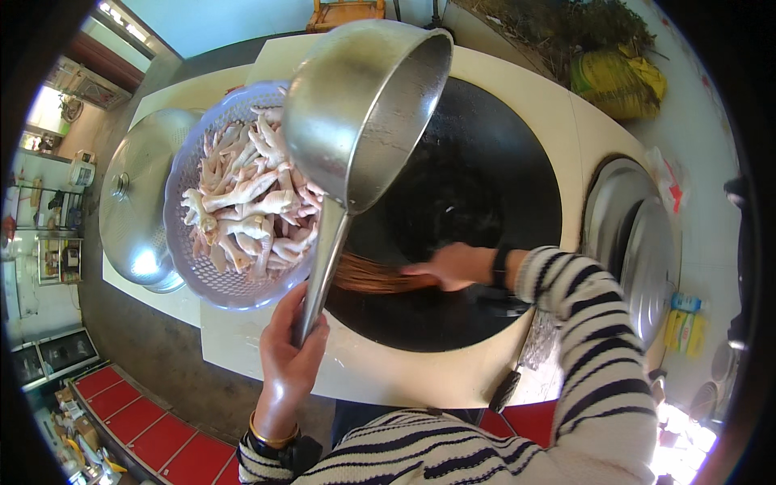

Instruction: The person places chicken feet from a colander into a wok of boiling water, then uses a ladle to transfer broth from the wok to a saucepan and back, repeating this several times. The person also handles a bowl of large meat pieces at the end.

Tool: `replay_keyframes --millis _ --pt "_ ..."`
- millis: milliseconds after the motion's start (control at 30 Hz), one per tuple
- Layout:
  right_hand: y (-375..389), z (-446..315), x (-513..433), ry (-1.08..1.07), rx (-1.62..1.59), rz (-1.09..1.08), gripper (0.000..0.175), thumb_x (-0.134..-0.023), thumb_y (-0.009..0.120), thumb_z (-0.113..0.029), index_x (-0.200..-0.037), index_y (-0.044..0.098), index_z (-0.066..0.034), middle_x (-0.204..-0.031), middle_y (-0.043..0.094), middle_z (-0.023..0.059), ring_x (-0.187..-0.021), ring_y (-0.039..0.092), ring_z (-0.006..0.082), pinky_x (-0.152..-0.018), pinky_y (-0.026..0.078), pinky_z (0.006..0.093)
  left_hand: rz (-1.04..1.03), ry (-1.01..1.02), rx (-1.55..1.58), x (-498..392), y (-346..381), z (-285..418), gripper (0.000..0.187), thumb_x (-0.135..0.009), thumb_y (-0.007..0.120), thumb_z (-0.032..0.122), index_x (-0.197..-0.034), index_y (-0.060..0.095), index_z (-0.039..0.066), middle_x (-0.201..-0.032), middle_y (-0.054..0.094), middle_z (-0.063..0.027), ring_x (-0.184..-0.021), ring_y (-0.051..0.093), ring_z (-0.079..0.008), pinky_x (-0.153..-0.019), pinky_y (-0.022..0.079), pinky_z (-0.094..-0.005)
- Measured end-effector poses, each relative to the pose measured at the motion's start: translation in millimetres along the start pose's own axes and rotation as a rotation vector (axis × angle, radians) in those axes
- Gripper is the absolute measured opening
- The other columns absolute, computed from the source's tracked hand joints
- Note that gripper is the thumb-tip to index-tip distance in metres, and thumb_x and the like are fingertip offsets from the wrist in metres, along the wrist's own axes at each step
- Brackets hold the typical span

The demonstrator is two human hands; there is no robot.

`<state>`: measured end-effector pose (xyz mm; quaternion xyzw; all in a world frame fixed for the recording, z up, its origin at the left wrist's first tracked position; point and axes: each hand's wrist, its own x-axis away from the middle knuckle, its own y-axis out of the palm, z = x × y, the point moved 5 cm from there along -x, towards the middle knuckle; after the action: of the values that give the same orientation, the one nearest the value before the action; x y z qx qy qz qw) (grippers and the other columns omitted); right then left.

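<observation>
My left hand [293,342] grips the handle of a large metal ladle [327,115], its bowl raised and tilted over the wok's left side. A brush of thin brown bristles [370,276] is in my right hand [454,267], low inside the big black wok [515,163]. The wok is set into a pale stove top and looks wet at its middle. Left of it, a lilac perforated plastic basket [182,267] holds a heap of pale chicken feet [242,200]. The ladle's bowl overlaps the basket's right edge and hides part of the wok.
A domed metal lid [142,200] lies left of the basket. Further metal lids [636,242] sit at the right of the stove. A cleaver with a dark handle [505,391] lies near the front edge. A yellow sack [618,85] and dry brush stand at the back right.
</observation>
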<state>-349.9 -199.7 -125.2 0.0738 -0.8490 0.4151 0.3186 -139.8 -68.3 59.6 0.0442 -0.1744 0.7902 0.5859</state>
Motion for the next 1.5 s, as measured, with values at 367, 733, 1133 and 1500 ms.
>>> replay_keyframes --millis 367,733,1133,1500 --pt "-27 101 -19 0.546 -0.093 0.483 0.057 -0.075 0.055 -0.011 -0.129 0.041 -0.0191 -0.086 0.063 0.0177 -0.082 0.062 0.0346 -0.065 0.049 0.0419 -0.11 -0.021 -0.07 -1 37 -34 0.041 -0.08 0.056 0.0 -0.12 0.047 0.0 -0.079 0.051 0.0004 -0.066 0.045 -0.0038 -0.059 0.038 -0.0177" --pt "-21 127 162 0.803 0.272 0.201 0.064 -0.073 0.057 -0.012 -0.131 0.039 -0.0288 -0.081 0.064 0.0111 -0.075 0.064 0.03 -0.06 0.049 0.041 -0.142 0.193 -0.09 -22 44 -36 0.04 -0.079 0.055 -0.003 -0.119 0.048 -0.002 -0.081 0.053 0.0 -0.063 0.042 -0.0028 -0.056 0.037 -0.0165" --pt "-49 15 -107 0.023 -0.436 0.545 0.069 -0.07 0.053 -0.011 -0.135 0.03 -0.0092 -0.092 0.06 0.0247 -0.085 0.06 0.0376 -0.072 0.048 0.0435 0.036 0.14 0.065 6 -9 -16 0.044 -0.079 0.054 -0.006 -0.121 0.045 -0.001 -0.078 0.052 0.0001 -0.062 0.045 -0.0025 -0.055 0.036 -0.0149" --pt "-32 117 113 0.674 0.321 -0.007 0.063 -0.07 0.063 -0.02 -0.129 0.043 -0.0255 -0.086 0.064 0.0093 -0.081 0.064 0.0273 -0.063 0.051 0.0366 -0.029 0.036 0.099 9 -5 -28 0.043 -0.081 0.057 -0.002 -0.123 0.045 0.0 -0.078 0.051 0.0021 -0.063 0.043 -0.0021 -0.056 0.035 -0.0157"
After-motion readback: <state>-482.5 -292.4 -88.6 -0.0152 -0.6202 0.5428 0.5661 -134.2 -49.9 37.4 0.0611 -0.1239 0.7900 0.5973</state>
